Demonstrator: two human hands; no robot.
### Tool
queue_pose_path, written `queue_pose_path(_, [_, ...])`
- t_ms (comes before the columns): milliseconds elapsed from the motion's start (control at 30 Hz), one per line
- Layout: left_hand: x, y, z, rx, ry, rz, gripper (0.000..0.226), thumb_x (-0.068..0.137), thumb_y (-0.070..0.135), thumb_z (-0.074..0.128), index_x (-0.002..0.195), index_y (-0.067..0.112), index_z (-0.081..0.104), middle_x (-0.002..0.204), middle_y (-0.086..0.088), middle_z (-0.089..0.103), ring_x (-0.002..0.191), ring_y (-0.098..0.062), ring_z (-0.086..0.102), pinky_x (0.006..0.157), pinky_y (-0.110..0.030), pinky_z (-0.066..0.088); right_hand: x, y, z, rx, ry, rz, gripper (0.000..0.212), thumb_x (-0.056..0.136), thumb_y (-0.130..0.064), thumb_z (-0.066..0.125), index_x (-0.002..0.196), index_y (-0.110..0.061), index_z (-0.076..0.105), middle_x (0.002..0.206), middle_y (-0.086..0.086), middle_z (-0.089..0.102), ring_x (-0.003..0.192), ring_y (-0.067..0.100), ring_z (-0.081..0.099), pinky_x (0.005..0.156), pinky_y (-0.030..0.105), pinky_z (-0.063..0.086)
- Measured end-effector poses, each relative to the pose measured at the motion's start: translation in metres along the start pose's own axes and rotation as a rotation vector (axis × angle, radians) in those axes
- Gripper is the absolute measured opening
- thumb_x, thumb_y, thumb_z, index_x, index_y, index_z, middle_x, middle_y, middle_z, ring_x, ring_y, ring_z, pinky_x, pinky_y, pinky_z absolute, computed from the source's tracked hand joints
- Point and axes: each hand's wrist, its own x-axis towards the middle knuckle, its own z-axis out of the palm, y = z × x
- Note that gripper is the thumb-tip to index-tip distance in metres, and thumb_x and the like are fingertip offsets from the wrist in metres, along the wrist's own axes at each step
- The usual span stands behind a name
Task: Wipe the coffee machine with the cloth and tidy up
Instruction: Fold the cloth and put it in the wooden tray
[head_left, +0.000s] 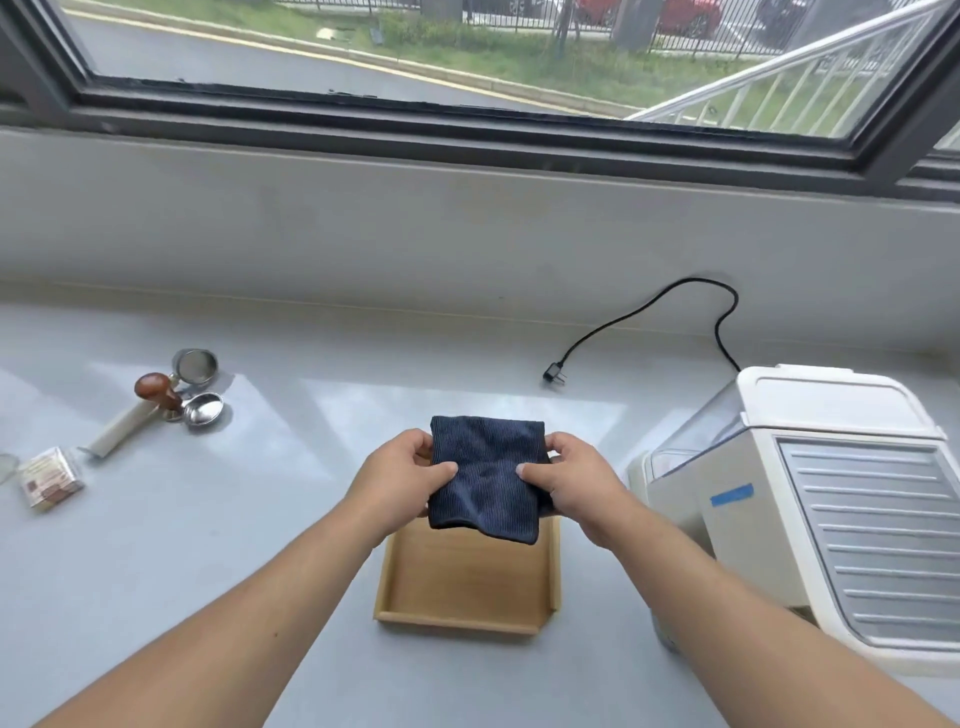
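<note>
Far left on the pale counter (218, 519) lies a small printed packet (50, 477). Just beyond it sit a white-handled portafilter (127, 420), a wooden-knobbed tamper (158, 393) and a loose metal filter basket (204, 408), all clustered together. In the middle, the left hand (402, 480) pinches the left edge of a folded dark blue cloth (485, 478), thumb on top. The right hand (574, 486) grips the opposite edge the same way. The cloth hangs between them, held up over the far end of a shallow wooden tray (467, 577). Behind and to the right, a black power cord (649, 306) trails loose across the counter, its plug lying unplugged. At the far right stands the cream coffee machine (810, 499), near the right hand.
</note>
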Motion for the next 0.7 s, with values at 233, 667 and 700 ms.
queue_pose_path(233, [0.003,-0.038,0.006,0.196,0.002,0.007,0.017,0.083,0.035,0.079,0.095,0.034,0.067,0.09,0.0,0.073,0.085,-0.018,0.076,0.08,-0.048,0.065,0.0,0.036,0.012,-0.145,0.027,0.027,0.019,0.092,-0.006,0.07,0.11,-0.012,0.066,0.103,0.018,0.074,0.083,0.031,0.078,0.062,0.051,0.066])
queue_pose_path(667, [0.01,-0.072,0.018,0.513,0.047,-0.01,0.022,0.086,0.044,0.077,0.085,0.035,0.058,0.083,0.015,0.068,0.079,-0.005,0.064,0.059,-0.027,0.043,0.013,0.073,0.023,-0.399,0.102,0.049,0.015,0.087,-0.017,0.078,0.098,-0.017,0.067,0.087,0.01,0.075,0.077,0.026,0.076,0.064,0.049,0.066])
queue_pose_path(700, [0.011,-0.073,0.019,0.528,0.052,-0.01,0.022,0.086,0.045,0.077,0.085,0.035,0.058,0.082,0.015,0.068,0.08,-0.006,0.064,0.059,-0.027,0.042,0.015,0.075,0.024,-0.433,0.111,0.053,0.017,0.085,-0.019,0.079,0.097,-0.017,0.067,0.086,0.008,0.075,0.077,0.025,0.076,0.065,0.048,0.066])
